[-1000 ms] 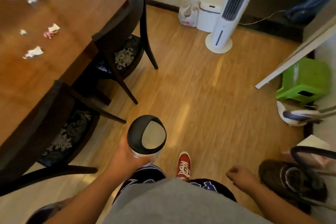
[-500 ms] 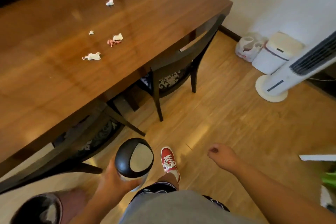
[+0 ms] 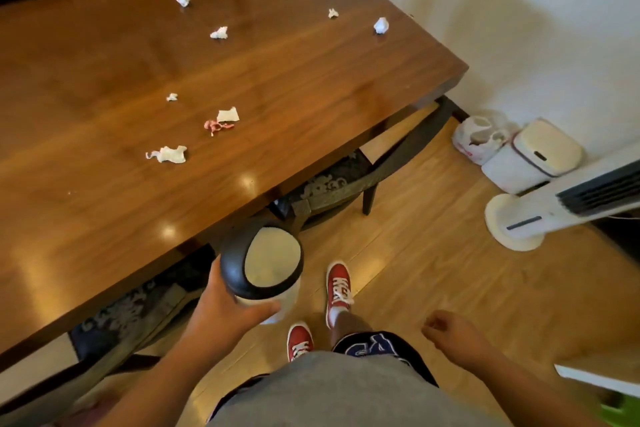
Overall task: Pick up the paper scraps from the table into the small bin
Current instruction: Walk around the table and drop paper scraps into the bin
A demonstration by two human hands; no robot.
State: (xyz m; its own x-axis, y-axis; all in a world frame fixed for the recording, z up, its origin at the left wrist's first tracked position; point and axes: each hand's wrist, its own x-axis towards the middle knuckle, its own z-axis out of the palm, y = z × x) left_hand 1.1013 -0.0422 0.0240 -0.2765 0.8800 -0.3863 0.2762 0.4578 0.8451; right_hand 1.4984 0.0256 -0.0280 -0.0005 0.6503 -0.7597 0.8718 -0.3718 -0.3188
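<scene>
While the left hand [image 3: 221, 308] grips a small bin [image 3: 265, 267] by its side, the person stands on a wooden floor [image 3: 433, 274] beside a long brown table [image 3: 311, 87], seen from above by a camera on the head. That bin has a white body and a black domed lid with a pale swing flap, and it is held in the air just off the table's near edge, above a dark chair [image 3: 346, 191] pushed under the table. Nothing is in the right hand [image 3: 453, 331], which hangs over the floor with its fingers loosely curled, well apart from the table.

Paper scraps lie scattered on the tabletop. Nearest the bin is a flat crumpled white scrap [image 3: 168, 153]. Just beyond it are a pink twisted scrap [image 3: 217, 126] and a white torn scrap [image 3: 228, 114], close together, and a tiny white bit [image 3: 171, 97] to their left. Farther off are five white balls and bits, among them one [image 3: 381, 25] near the table's right edge.

Below, two red shoes [image 3: 338, 284] and a grey shirt [image 3: 346, 392] show. Against the white wall stand a white plastic bag [image 3: 478, 139], a white lidded box [image 3: 533, 159] and a white tower fan [image 3: 561, 208].
</scene>
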